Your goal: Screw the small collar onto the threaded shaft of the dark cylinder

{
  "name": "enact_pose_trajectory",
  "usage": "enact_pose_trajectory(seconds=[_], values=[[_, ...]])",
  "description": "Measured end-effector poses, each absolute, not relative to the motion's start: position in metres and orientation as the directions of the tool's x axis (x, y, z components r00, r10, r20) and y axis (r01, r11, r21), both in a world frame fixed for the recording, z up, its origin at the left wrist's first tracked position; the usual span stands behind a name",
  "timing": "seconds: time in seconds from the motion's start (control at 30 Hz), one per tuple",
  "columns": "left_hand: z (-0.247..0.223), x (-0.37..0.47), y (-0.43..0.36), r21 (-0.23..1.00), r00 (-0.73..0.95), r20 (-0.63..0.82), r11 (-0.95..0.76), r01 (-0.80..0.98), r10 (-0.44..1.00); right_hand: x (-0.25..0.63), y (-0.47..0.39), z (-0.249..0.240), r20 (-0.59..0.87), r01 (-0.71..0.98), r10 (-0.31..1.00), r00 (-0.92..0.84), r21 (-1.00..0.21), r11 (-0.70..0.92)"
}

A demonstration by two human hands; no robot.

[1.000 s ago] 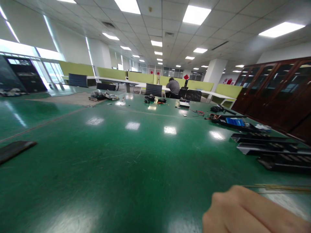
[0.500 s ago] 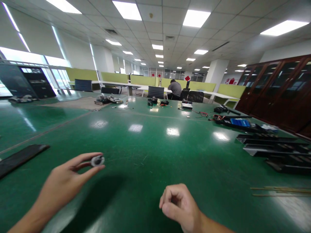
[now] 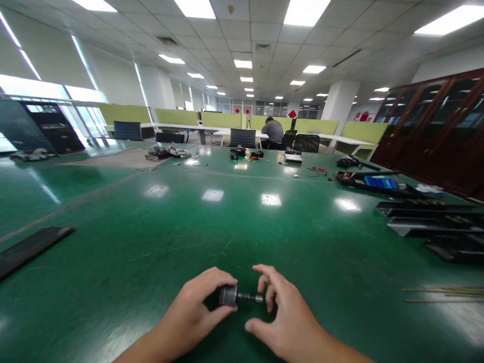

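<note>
My left hand (image 3: pixel 194 307) pinches a small dark metal cylinder with a thin ribbed shaft (image 3: pixel 228 296) between thumb and fingers, just above the green tabletop (image 3: pixel 212 227). The shaft points right and ends in a plain silver tip. Facing that tip is my right hand (image 3: pixel 285 315), with thumb and fingers apart around a gap and nothing between them. Whether a right fingertip touches the shaft's tip I cannot tell. My left fingers partly cover the cylinder's far end.
A flat dark bar (image 3: pixel 36 247) lies at the left. Black metal channels (image 3: pixel 427 227), thin brass-coloured rods (image 3: pixel 446 291) and a black tray with blue items (image 3: pixel 381 182) are on the right. Small electronic parts (image 3: pixel 242 153) lie at the back. A person (image 3: pixel 274 132) sits beyond.
My left hand has brought the metal cylinder rightward and down to the middle, turning its shaft into sight. My right hand has uncurled, its fingers now spread near the shaft.
</note>
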State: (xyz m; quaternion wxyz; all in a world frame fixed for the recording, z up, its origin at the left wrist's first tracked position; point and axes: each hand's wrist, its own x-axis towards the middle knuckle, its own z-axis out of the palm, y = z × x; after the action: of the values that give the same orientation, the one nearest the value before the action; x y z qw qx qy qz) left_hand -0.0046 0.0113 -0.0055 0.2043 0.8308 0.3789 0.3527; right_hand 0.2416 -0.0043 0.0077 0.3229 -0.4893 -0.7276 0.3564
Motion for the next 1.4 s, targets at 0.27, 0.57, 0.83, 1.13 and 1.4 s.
enact_pose_trajectory(seconds=[0.27,0.57,0.83,1.13,1.4], values=[[-0.001,0.002,0.013,0.596,0.478,0.504,-0.690,0.411,0.719,0.244,-0.005,0.010,0.184,0.480,0.900,-0.396,-0.794,0.373],[-0.004,0.002,0.015,0.583,0.487,0.541,-0.723,0.371,0.686,0.242,0.000,0.007,0.192,0.477,0.903,-0.384,-0.797,0.372],[0.000,0.006,0.010,0.590,0.505,0.529,-0.724,0.358,0.682,0.243,-0.008,0.016,0.244,0.466,0.864,-0.440,-0.761,0.452],[-0.004,0.007,0.008,0.535,0.499,0.568,-0.754,0.381,0.655,0.245,-0.009,0.016,0.266,0.459,0.846,-0.461,-0.745,0.484],[-0.002,0.009,0.005,0.519,0.506,0.570,-0.761,0.389,0.647,0.244,-0.010,0.017,0.260,0.454,0.852,-0.454,-0.755,0.472]])
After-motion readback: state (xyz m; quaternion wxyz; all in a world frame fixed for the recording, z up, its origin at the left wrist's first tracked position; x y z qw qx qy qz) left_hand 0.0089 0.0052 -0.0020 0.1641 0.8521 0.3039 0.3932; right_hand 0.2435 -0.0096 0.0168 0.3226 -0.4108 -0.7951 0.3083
